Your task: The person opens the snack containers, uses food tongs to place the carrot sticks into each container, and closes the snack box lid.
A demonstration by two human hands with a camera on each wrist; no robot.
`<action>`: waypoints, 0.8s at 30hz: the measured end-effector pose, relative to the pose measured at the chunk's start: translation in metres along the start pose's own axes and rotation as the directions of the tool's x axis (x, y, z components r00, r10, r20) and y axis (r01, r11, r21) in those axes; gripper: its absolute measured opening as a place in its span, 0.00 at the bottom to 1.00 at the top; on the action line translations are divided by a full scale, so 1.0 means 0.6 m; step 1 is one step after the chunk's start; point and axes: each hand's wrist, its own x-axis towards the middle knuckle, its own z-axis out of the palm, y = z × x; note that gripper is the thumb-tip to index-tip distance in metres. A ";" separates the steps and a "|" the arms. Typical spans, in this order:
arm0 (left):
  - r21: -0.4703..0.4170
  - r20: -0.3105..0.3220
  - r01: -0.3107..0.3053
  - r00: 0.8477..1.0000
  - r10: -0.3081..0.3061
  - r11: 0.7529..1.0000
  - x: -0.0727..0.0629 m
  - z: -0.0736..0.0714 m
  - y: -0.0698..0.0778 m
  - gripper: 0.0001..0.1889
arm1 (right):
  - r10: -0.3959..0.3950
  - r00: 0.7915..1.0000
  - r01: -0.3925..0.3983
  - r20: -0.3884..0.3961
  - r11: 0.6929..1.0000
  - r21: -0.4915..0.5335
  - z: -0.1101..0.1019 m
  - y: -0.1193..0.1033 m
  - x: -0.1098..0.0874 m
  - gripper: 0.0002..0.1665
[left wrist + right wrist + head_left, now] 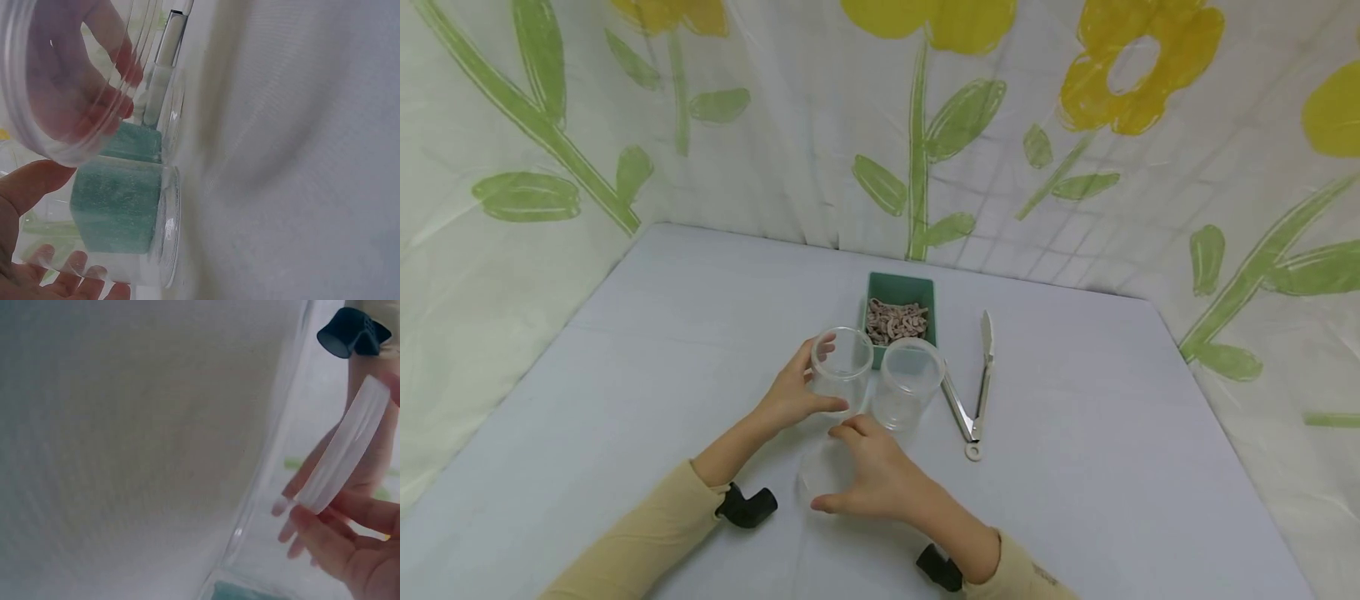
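Note:
With its thumb in front and fingers around the far side, my left hand (788, 398) grips a clear jar (841, 385) that stands mouth up, no lid on it. My right hand (883, 477) holds a round translucent lid (826, 468) by its edge, between thumb and fingers, just nearer me than the jar. Seen from the right wrist, the lid (345, 447) is tilted above the table. A second clear jar (901, 404), its top uncovered, stands right beside the first, nearest to the right fingertips.
Behind the jars is a green rectangular container (898, 287) with greyish-brown curled pieces (895, 322) in it. Metal tongs (974, 421) lie spread to the right of the jars. A flower-printed curtain (790, 125) hangs beyond the white table (1075, 467).

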 end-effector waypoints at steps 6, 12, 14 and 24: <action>-0.005 -0.007 -0.012 1.000 0.012 1.000 0.000 0.001 -0.001 0.48 | 0.042 0.998 -0.036 0.050 0.993 -0.111 0.004 0.001 0.011 0.44; -0.011 -0.006 -0.002 1.000 0.002 1.000 0.000 0.001 -0.002 0.48 | 0.039 0.996 -0.022 0.079 0.978 -0.208 0.007 -0.004 0.023 0.45; -0.024 -0.006 0.007 1.000 -0.007 1.000 0.000 0.001 -0.001 0.48 | 0.026 0.997 -0.007 0.072 0.968 -0.250 0.008 -0.007 0.028 0.43; -0.028 -0.007 0.017 1.000 -0.018 0.999 -0.001 0.001 0.001 0.48 | 0.073 0.988 -0.030 0.136 0.955 -0.296 0.010 -0.017 0.043 0.44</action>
